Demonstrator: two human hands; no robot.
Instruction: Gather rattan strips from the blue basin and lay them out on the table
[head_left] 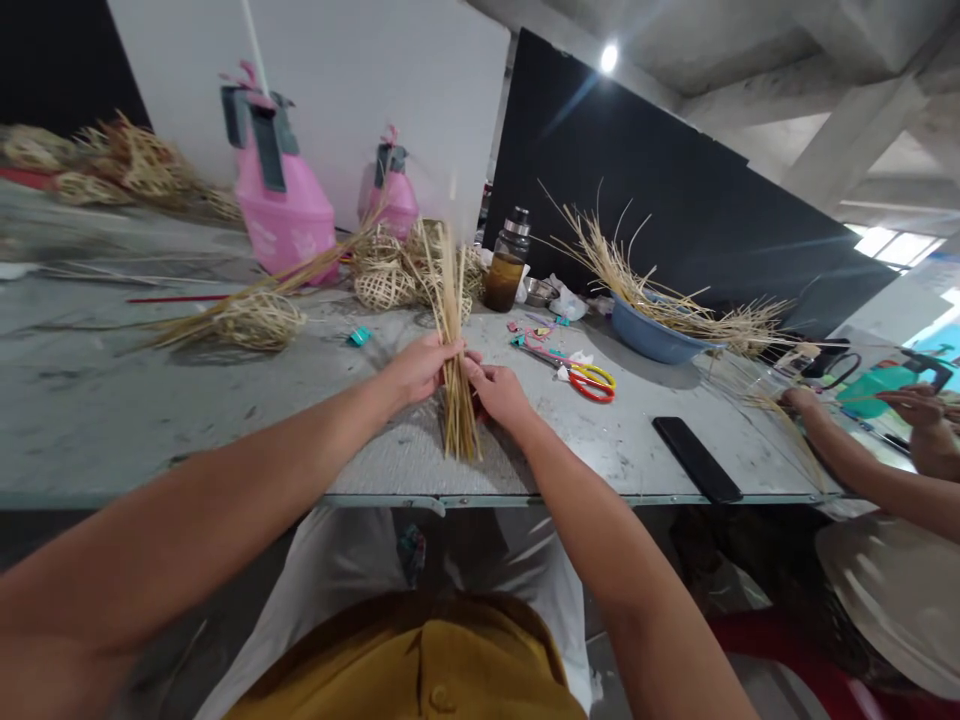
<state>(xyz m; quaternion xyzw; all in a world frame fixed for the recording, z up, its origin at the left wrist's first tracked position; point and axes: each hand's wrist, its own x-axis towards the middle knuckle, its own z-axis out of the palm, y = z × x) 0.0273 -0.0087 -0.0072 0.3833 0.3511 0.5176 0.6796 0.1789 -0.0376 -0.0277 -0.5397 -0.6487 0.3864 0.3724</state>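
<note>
A bundle of thin straw-coloured strips (459, 415) stands nearly upright over the table, gripped at its middle by both hands. My left hand (421, 368) wraps it from the left, thumb across the front. From the right my right hand (495, 392) closes on the same bundle, slightly lower; some of its fingers are hidden behind the strips. Just behind the bundle lie several woven openwork balls (382, 280). Right of my hands are scissors (589, 380) with one yellow and one red handle loop. A small teal clip (360, 336) lies to the left.
Two pink spray bottles (289, 220) and a bottle of brown liquid (507, 270) stand at the back. A blue basin (652, 335) of strips and a black phone (696, 458) are to the right. A co-worker's hands (801, 402) work at the far right.
</note>
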